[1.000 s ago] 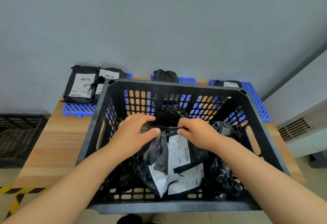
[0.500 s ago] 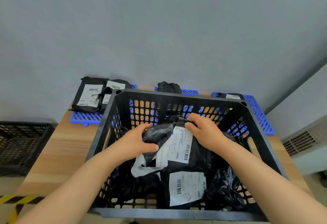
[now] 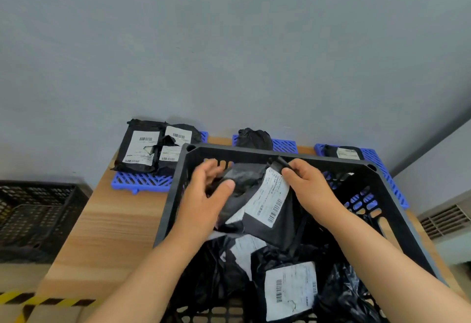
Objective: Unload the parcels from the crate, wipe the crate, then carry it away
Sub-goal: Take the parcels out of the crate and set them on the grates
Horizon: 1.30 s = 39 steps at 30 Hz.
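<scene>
Centre frame: left hand (image 3: 204, 196) grips, right hand (image 3: 309, 190) pinches the black plastic white-labelled parcel (image 3: 265, 195) above the black lattice crate (image 3: 397, 203); that slick corner pinch might slip.

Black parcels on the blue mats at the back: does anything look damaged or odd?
Yes. The large black plastic parcel on the left blue slatted mat has a ragged hole torn in its white shipping label.

Both bare forearms reach forward, converging. Left hand (image 3: 204, 196) grips parcel (image 3: 269, 196), thumb in front, fingers blurred behind. Right hand (image 3: 312, 190) pinches its top corner.
</scene>
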Each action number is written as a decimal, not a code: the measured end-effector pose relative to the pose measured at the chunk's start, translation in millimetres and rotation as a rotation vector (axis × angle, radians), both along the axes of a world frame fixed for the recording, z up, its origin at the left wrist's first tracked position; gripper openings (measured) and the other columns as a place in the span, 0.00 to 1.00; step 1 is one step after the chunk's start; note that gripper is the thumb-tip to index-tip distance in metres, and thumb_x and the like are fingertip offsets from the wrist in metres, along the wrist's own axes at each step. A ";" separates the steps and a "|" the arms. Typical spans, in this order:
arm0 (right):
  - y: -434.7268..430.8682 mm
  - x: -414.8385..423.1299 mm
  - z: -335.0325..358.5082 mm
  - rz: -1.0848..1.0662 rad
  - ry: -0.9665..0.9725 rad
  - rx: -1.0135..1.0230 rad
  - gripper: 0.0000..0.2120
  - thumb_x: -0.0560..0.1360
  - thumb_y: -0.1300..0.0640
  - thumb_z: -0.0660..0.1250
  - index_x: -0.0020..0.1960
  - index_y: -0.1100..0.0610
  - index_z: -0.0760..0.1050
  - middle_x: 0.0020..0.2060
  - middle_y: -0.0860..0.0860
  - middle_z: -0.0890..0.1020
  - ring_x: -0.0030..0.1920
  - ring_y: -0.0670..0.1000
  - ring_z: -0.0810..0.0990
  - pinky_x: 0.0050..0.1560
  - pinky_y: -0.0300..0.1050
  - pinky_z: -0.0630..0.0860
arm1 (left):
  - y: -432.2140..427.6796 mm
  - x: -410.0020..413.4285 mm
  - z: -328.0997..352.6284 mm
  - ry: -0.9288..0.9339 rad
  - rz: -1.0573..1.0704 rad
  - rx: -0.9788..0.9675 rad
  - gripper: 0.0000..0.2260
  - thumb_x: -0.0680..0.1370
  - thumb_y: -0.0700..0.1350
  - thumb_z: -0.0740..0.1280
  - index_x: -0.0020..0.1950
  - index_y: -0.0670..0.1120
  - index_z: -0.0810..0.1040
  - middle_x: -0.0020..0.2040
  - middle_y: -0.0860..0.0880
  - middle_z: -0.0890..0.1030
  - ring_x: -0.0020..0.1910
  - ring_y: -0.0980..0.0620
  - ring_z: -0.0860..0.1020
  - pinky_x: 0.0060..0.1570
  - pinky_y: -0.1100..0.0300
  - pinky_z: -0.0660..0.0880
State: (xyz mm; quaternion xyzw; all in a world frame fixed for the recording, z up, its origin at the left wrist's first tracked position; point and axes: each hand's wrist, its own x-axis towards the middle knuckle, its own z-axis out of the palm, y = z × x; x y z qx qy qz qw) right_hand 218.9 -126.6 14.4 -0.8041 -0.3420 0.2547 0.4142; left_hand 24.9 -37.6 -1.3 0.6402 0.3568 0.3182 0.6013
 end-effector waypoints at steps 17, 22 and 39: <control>200.8 -124.1 14.7 -0.331 0.408 0.346 0.07 0.78 0.59 0.61 0.45 0.63 0.72 0.47 0.64 0.81 0.48 0.61 0.82 0.51 0.59 0.79 | 140.7 -77.3 -9.9 -0.078 0.147 -0.153 0.20 0.74 0.42 0.70 0.62 0.51 0.67 0.55 0.56 0.77 0.50 0.67 0.77 0.44 0.73 0.73; 231.1 -132.9 3.2 -0.237 -0.005 0.219 0.03 0.77 0.59 0.63 0.48 0.52 0.72 0.44 0.48 0.80 0.46 0.50 0.80 0.44 0.41 0.76 | 215.2 -96.4 -36.2 0.040 0.238 -0.141 0.16 0.75 0.43 0.69 0.60 0.47 0.69 0.52 0.54 0.78 0.52 0.55 0.77 0.49 0.63 0.73; 242.9 -119.5 -41.2 -0.111 -0.709 -0.379 0.13 0.79 0.53 0.55 0.46 0.55 0.78 0.36 0.50 0.80 0.36 0.51 0.78 0.37 0.46 0.75 | 363.0 -87.2 -134.3 0.518 -0.008 -0.182 0.18 0.78 0.35 0.63 0.68 0.37 0.69 0.64 0.38 0.74 0.62 0.40 0.73 0.59 0.55 0.69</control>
